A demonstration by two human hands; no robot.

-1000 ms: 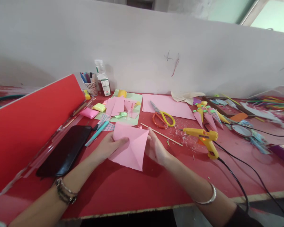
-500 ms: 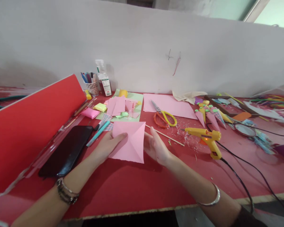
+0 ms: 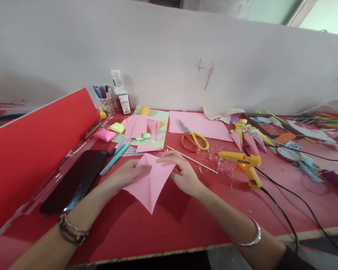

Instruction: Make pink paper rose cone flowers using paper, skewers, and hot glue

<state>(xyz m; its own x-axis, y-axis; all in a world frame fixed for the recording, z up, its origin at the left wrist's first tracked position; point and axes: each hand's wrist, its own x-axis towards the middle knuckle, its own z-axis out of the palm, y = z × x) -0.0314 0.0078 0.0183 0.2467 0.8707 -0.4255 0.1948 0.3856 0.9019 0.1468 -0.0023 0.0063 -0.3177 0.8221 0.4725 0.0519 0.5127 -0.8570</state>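
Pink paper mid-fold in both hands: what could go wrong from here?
1. The glue gun points its nozzle toward the right hand, orange light glowing, so likely hot: a sideways sweep while folding the pink paper may burn.
2. Its black cord runs beside the right forearm; a snag could drag the gun.

Head-worn camera, facing forward and down — close over table (image 3: 186,221) (one view)

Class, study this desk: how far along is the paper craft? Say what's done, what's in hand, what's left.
Done: several decorated pink cones lie just beyond the glue gun. In hand: the left hand and right hand hold a creased pink square. Left, probably: a stack of cut pink squares lies flat on the green sheet.
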